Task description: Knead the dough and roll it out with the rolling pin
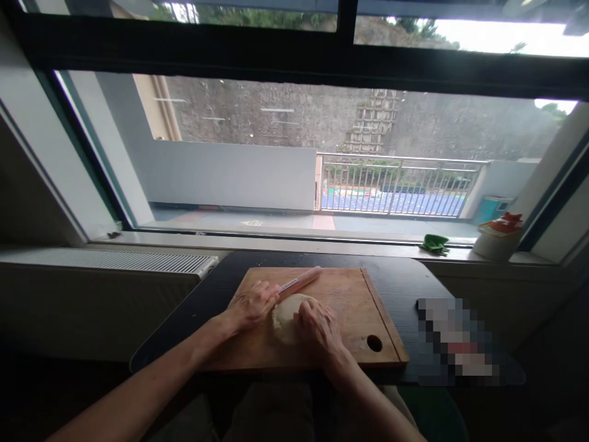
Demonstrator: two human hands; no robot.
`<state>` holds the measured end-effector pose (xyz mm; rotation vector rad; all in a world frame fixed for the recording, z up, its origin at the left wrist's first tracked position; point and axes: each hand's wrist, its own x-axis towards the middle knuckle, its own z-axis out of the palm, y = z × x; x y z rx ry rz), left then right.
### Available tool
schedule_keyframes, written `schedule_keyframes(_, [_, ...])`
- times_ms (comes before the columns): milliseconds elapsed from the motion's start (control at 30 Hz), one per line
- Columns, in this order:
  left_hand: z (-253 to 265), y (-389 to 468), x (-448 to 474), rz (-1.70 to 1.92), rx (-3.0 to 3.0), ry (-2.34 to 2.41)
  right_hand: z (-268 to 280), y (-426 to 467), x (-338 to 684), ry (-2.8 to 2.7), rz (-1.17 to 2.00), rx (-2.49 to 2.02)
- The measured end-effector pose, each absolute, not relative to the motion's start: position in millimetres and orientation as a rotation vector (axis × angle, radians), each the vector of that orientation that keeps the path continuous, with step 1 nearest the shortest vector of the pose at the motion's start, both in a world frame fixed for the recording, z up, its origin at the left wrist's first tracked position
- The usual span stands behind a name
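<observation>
A flat, pale round of dough [286, 322] with an uneven left edge lies on a wooden cutting board [352, 301]. Beyond it, set at a slant, is a pinkish rolling pin [301, 282] with a printed label. My left hand [254, 303] is closed over the pin's near left end, beside the dough; that end is hidden under the fingers. On the dough's right side rests my right hand [321, 323], its fingers curled in and gripping the edge there. What lies beneath those fingers is hidden.
The board sits on a dark table [214, 288] below a window. A pixelated object [455, 341] lies at the table's right. At left runs a radiator [138, 264]. On the sill are a crumpled green item [435, 244] and a white container [497, 241] with something orange on top.
</observation>
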<state>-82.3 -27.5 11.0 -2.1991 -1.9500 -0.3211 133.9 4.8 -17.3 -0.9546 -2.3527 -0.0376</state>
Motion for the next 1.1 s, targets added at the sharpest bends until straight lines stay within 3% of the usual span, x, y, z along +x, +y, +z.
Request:
schedule_keyframes(800, [37, -46, -22, 0.047, -1.838, -2.521, -10, 0, 135, -2.389, 0.002, -0.999])
schedule_keyframes(1100, [25, -54, -22, -0.166, -1.768, -2.595, -12, 0, 135, -2.397, 0.028, -0.981])
